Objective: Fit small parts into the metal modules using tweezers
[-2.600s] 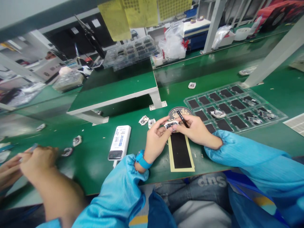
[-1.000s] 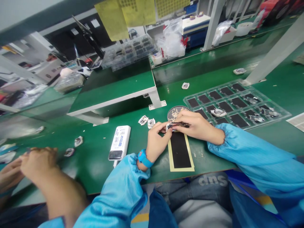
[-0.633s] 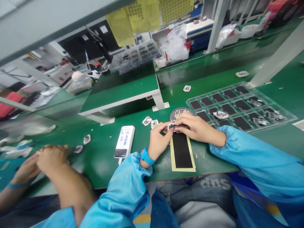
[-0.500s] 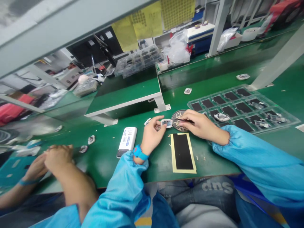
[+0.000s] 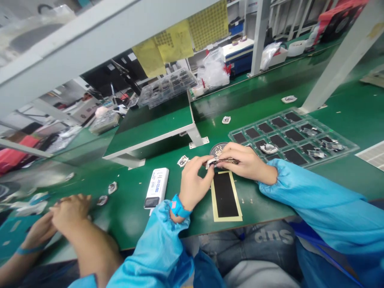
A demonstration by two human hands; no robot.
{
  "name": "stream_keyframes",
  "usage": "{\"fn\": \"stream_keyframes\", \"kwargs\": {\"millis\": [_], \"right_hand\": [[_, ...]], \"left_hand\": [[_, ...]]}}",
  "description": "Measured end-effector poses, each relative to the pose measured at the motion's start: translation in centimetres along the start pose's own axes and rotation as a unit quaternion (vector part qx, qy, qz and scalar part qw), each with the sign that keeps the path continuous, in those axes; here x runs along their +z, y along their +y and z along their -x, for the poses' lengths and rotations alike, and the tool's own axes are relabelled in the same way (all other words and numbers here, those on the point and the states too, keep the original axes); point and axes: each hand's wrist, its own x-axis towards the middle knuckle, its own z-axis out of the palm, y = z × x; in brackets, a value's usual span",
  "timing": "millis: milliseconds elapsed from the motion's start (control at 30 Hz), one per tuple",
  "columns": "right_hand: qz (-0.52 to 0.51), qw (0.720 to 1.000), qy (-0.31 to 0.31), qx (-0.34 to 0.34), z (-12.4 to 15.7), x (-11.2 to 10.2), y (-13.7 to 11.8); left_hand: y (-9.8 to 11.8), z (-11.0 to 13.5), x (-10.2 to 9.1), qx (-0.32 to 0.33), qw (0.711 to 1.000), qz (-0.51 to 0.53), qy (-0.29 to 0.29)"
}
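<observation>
My left hand [image 5: 195, 182] pinches a small white and black part [image 5: 211, 163] above the top end of a black strip with a yellow border [image 5: 225, 195]. My right hand [image 5: 244, 161] is closed on dark tweezers [image 5: 228, 161] whose tips rest on that part. Behind the hands lies a round patterned disc [image 5: 216, 149], partly hidden. One more small part [image 5: 182, 161] lies on the green bench just left of my left hand.
A clear tray of dark pockets [image 5: 292, 136], some with parts, sits to the right. A white device [image 5: 157, 187] lies to the left. A low green shelf on white legs [image 5: 156, 132] stands behind. A co-worker's hands [image 5: 67, 210] work at the far left.
My left hand reached left to the loose parts half a second ago and has come back to the strip with a part. The right hand's tweezers met it again. The view tilted up.
</observation>
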Motion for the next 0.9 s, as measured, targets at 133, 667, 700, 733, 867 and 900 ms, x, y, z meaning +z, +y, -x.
{"fn": "stream_keyframes", "kwargs": {"millis": [133,667,700,733,867,900], "right_hand": [[-0.004,1.000,-0.014,0.010,0.0,0.0,0.0],[0.039,0.979,0.071,0.186,-0.7,-1.4,0.2],[0.014,0.972,0.068,0.224,-0.7,-1.4,0.2],[-0.020,0.963,0.063,0.262,-0.7,-1.3,0.3],[-0.157,0.928,0.003,0.339,-0.8,-0.8,0.9],[-0.159,0.931,-0.016,0.327,-0.8,-0.7,1.0]], "left_hand": [[-0.1,0.1,0.1,0.000,1.000,-0.010,0.000],[-16.9,-10.9,-6.7,-0.265,0.906,-0.320,-0.079],[-17.2,-11.5,-5.7,-0.257,0.906,-0.325,-0.087],[-17.5,-11.9,-4.7,-0.249,0.907,-0.327,-0.096],[-18.1,-13.6,-1.9,-0.220,0.908,-0.333,-0.128],[-18.0,-13.9,-1.6,-0.214,0.908,-0.336,-0.131]]}}
